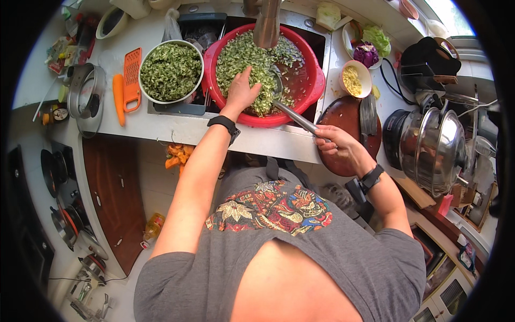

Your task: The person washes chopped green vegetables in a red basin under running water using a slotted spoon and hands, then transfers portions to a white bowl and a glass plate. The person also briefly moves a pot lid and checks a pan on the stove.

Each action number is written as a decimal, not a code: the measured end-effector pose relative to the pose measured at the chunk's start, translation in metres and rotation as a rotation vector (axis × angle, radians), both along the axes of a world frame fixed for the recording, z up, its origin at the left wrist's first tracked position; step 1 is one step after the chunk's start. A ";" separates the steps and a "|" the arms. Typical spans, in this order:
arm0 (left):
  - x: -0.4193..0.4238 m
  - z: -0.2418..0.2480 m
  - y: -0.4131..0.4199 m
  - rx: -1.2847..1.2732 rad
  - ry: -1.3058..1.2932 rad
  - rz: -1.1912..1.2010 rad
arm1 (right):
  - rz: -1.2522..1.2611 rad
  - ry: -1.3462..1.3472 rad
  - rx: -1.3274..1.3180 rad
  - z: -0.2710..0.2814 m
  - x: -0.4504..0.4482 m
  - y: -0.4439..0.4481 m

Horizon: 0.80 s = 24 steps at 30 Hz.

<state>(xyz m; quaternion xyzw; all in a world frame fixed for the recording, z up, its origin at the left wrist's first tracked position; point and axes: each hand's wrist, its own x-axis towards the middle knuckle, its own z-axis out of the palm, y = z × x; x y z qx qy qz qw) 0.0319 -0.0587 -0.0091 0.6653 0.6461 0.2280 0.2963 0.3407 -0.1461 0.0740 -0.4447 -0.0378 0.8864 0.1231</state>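
A red plastic basin (312,86) stands over the sink, with chopped green vegetable (241,56) in it and dark liquid showing at its right side. My left hand (243,90) rests on the chopped pieces, thumb and fingers apart, and grips nothing that I can see. In my right hand (338,141) is the handle of a metal ladle or strainer (295,116); its round head lies among the pieces, partly hidden by them. Left of the basin, a white bowl (141,76) is heaped with finely chopped greens (171,72).
A metal faucet (267,24) hangs over the basin. An orange grater (132,76) and a carrot (118,98) lie at left. At right are a small bowl of minced yellow food (352,80), a cleaver (367,118) on a round cutting board (342,116), and a steamer pot (430,149).
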 end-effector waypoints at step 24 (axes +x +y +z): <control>0.028 0.033 0.010 0.308 0.358 -0.168 | -0.111 -0.055 0.345 0.045 -0.048 -0.083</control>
